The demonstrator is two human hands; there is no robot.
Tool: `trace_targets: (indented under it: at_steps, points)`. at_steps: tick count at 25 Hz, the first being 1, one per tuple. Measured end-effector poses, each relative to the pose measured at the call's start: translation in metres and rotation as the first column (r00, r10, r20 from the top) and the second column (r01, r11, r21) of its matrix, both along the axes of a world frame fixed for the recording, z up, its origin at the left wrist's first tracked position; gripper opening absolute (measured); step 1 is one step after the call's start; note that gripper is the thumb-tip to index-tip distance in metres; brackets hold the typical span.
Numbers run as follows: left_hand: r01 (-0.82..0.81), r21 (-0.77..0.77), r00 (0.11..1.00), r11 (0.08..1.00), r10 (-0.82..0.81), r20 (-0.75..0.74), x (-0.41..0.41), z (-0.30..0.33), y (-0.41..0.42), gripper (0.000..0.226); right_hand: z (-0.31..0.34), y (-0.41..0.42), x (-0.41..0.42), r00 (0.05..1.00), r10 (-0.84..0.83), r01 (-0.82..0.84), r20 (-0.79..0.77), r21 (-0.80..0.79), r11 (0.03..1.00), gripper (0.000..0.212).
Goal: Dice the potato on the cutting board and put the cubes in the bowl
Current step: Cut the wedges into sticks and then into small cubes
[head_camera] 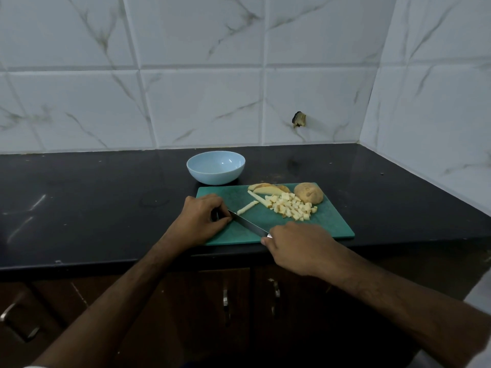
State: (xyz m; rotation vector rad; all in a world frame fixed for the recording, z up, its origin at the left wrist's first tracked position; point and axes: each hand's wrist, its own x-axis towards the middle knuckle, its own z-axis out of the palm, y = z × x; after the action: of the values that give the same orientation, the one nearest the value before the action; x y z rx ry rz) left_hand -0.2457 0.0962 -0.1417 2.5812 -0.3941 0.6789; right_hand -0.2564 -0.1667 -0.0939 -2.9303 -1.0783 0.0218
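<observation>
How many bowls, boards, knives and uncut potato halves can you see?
bowl: 1
cutting board: 1
knife: 1
uncut potato half: 1
Total: 4

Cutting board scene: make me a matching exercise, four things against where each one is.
Things:
1. bowl
2. potato cubes
3. uncut potato half
4. knife

Places:
A. held in the left hand, tip under the right hand
B. far right corner of the cutting board
C. on the counter behind the board
D. piled mid-board

Pairs: 1-C, 2-D, 3-B, 4-A
</observation>
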Motion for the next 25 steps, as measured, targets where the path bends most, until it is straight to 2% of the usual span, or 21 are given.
trace_targets:
  at_steps: [3,7,10,12,14,17,21,25]
  points:
    - [-0.025,0.026,1.000,0.999,0.025,0.008,-0.001,0.001,-0.002,0.012,0.003,-0.007,0.003,0.997,0.007,-0.006,-0.072,0.009,1.000,0.040]
    - [-0.044,-0.003,0.999,0.999,0.044,-0.020,-0.003,0.003,-0.004,0.008,0.029,-0.038,0.015,0.956,-0.004,0.001,-0.295,-0.011,1.000,0.041]
    - [-0.027,0.022,0.995,0.999,0.029,-0.099,0.002,0.008,-0.007,0.025,0.036,-0.062,0.033,0.924,0.005,0.064,-0.381,0.167,0.984,0.041]
    - [-0.035,0.110,0.981,0.993,0.055,-0.188,0.010,0.013,-0.011,0.036,0.028,-0.067,0.049,0.910,0.043,0.121,-0.412,0.365,0.923,0.041]
    - [-0.032,0.206,0.956,0.978,0.091,-0.280,0.022,0.021,-0.020,0.044,0.017,-0.062,0.065,0.902,0.090,0.174,-0.421,0.548,0.818,0.040]
    - [-0.009,0.286,0.928,0.958,0.115,-0.355,0.037,0.029,-0.036,0.048,0.001,-0.051,0.083,0.911,0.152,0.194,-0.383,0.723,0.663,0.040]
    - [0.033,0.274,0.928,0.961,0.072,-0.365,0.043,0.031,-0.051,0.048,-0.013,-0.045,0.097,0.905,0.199,0.241,-0.377,0.838,0.490,0.038]
    - [0.128,0.164,0.932,0.978,-0.062,-0.358,0.038,0.027,-0.055,0.048,-0.019,-0.046,0.101,0.907,0.214,0.235,-0.362,0.859,0.455,0.039]
